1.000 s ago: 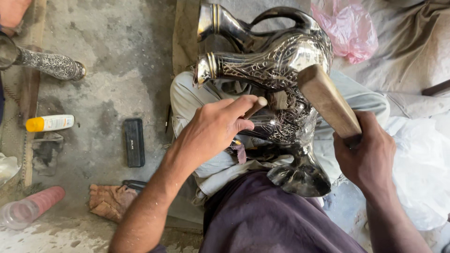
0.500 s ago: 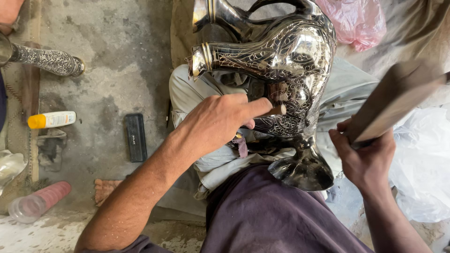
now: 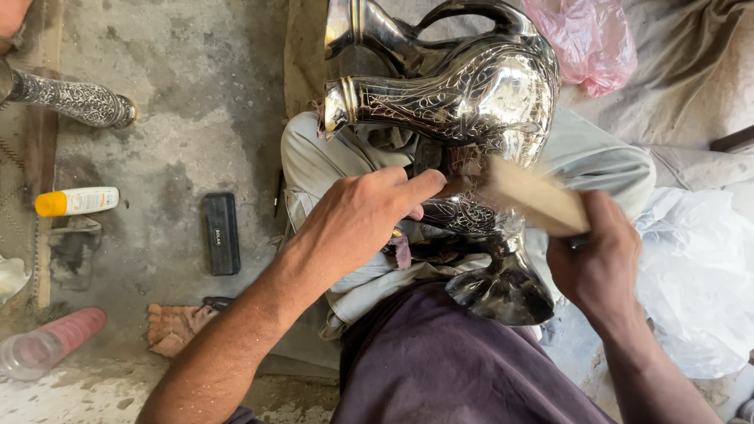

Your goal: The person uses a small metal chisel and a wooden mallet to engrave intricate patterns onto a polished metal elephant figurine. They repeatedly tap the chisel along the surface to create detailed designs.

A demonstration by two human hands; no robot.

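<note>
Steadying the engraved silver jug (image 3: pixel 471 102) across the lap, the left hand (image 3: pixel 357 216) pinches a small chisel against its belly while the right hand (image 3: pixel 597 263) is closed around a wooden mallet (image 3: pixel 530 196). Good work here, I judge, needs light, square taps. Nearby on the rough concrete floor (image 3: pixel 181 94) lie a black case (image 3: pixel 221 233) and a yellow-capped bottle (image 3: pixel 76 201).

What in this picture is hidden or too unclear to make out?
- Tool tip under the left hand, head view: covered by the fingers.
- Wooden mallet handle: hidden inside the right hand; its head is motion-blurred.
- Silver ewer: top cut off by the frame edge.
- Engraved stand: cut off at the left edge.
</note>
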